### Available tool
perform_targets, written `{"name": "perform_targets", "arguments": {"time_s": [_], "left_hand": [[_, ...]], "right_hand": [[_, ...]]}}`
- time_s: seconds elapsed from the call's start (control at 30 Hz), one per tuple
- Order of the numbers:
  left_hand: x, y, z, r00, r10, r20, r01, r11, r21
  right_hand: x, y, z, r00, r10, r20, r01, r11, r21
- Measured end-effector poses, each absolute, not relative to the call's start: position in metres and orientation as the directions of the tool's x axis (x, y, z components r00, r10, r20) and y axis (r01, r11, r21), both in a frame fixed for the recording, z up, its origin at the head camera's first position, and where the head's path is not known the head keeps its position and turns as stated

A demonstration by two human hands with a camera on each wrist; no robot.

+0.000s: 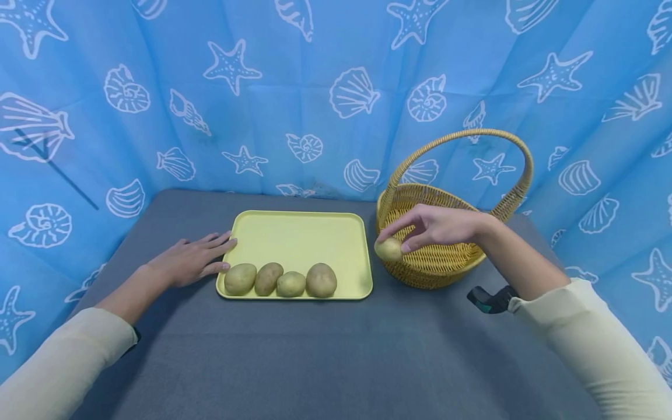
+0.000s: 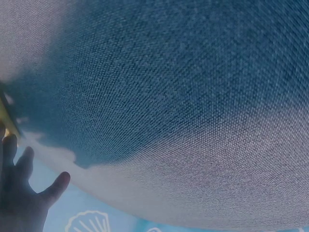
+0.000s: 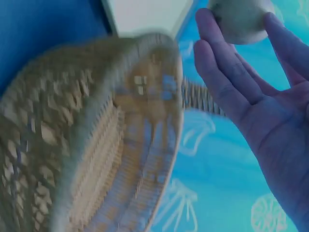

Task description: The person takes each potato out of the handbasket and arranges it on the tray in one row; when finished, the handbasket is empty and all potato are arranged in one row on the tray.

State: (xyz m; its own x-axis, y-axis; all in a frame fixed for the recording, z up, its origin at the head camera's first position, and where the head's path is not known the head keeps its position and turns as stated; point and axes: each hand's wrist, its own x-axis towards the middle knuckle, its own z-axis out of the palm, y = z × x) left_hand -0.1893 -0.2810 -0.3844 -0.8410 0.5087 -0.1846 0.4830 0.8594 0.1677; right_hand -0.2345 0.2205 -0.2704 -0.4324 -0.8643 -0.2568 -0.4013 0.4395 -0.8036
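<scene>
My right hand [image 1: 438, 224] pinches a potato [image 1: 389, 249] between thumb and fingertips, over the left rim of the wicker basket [image 1: 427, 280]. In the right wrist view that potato [image 3: 241, 19] sits at the fingertips of the right hand [image 3: 275, 106], beside the blurred basket [image 3: 58, 111]. A yellow tray [image 1: 299, 239] lies to the left, with several potatoes lined up along its near edge, among them a large round potato [image 1: 321, 280]. My left hand [image 1: 191, 261] has its fingers spread flat, fingertips at the tray's left rim. The left wrist view catches the left hand [image 2: 26, 188] at its corner.
The basket's tall arched handle [image 1: 462, 134] rises above the right wrist. A grey cloth [image 1: 315, 361] covers the table. Behind it hangs a blue curtain [image 1: 294, 76] with white shells and starfish. A dark wrist strap [image 1: 490, 299] hangs under the right forearm.
</scene>
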Motion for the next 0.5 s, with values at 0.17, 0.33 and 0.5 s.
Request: {"name": "perform_targets", "arguments": {"time_s": [0.17,0.33,0.5], "left_hand": [[-0.19,-0.282,-0.386,-0.842,0.509,-0.181,0.484,0.859,0.167],[-0.19,-0.282,-0.388,-0.842,0.51,-0.177,0.483,0.858,0.173],[-0.19,-0.283,-0.389,-0.844,0.506,-0.177,0.48,0.86,0.173]], "right_hand": [[-0.225,0.191,-0.284,-0.39,-0.895,-0.216,-0.404,0.377,-0.833],[-0.218,0.17,-0.302,-0.366,-0.911,-0.189,-0.461,0.354,-0.814],[-0.212,0.159,-0.317,-0.367,-0.906,-0.213,-0.492,0.383,-0.782]]}}
